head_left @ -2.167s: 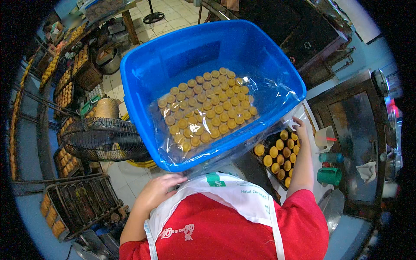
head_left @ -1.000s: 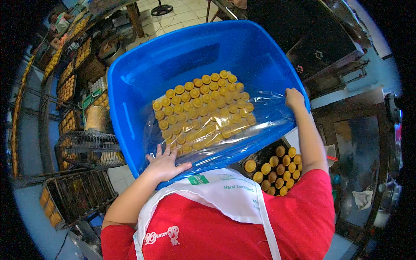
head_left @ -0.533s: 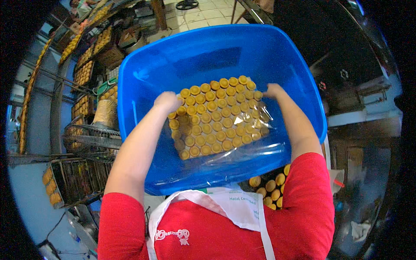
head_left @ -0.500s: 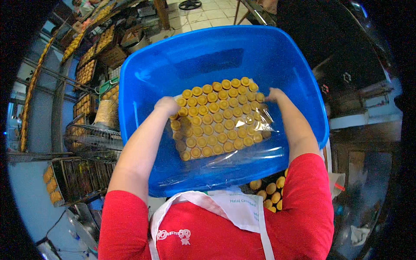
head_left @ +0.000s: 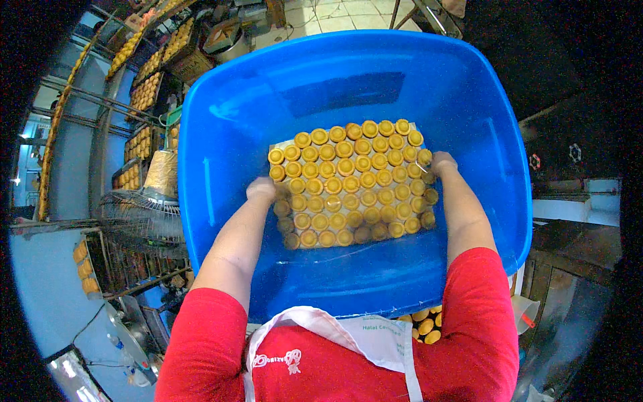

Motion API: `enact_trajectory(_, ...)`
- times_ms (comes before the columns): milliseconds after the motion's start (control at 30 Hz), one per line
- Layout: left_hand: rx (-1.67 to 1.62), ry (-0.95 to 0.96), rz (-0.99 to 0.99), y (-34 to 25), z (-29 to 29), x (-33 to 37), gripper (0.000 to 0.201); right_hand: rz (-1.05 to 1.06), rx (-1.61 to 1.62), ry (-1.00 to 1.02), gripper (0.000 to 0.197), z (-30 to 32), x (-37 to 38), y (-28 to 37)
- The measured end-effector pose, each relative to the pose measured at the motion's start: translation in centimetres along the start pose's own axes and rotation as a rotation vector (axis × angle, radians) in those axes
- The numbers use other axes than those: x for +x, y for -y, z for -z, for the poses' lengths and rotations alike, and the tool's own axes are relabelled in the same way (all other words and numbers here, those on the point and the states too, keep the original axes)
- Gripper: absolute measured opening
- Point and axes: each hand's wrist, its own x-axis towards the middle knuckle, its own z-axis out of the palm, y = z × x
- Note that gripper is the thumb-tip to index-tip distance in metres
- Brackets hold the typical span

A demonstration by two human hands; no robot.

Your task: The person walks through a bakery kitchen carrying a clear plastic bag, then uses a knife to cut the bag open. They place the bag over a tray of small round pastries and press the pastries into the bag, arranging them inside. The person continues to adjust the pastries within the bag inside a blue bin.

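Observation:
A large blue plastic tub (head_left: 221,134) takes up the middle of the view. Inside it lies a layer of small round golden tart shells (head_left: 345,167) in rows on a pale sheet. A clear plastic sheet (head_left: 335,258) spreads over the lower rows, where some shells look darker and hazy. My left hand (head_left: 261,189) is closed at the left side of the layer, apparently on the plastic's edge. At the right side my right hand (head_left: 442,163) is likewise closed at the plastic. The fingertips of both hands are mostly hidden.
Left of the tub stands a wire-caged fan (head_left: 140,218). Racks with trays of baked pastries (head_left: 146,94) line the far left. More pastries (head_left: 425,327) show between the tub and my right arm. A white container (head_left: 524,313) sits at the right.
The layer and both hands appear slightly farther right. The plastic's bright glare and wrinkles have gone from the right side, and the sheet looks flatter over the shells.

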Motion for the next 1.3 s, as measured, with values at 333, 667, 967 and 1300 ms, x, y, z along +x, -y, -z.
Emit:
enact_trajectory(333, -0.39, -0.635, -0.015, 0.0, 3.7, 4.7, 0.03, -0.066, 0.391, -0.539, 0.027, 0.5, 2.7, 1.3)
enact_trajectory(667, -0.394, -0.757, -0.01, -0.3, 6.3, 9.4, 0.018, -0.027, 0.459, -0.721, 0.02, 1.7, 10.4, 1.2)
enact_trajectory(967, -0.373, -0.645, 0.046, 0.6, 5.7, 9.1, 0.014, 0.106, 0.14, -0.455, 0.039, 3.8, 8.4, 2.2)
enact_trajectory(1300, -0.02, -0.537, 0.029, 1.0, 13.0, 7.2, 0.027, 0.142, -0.042, -0.394, 0.039, 10.7, 7.3, 0.3)
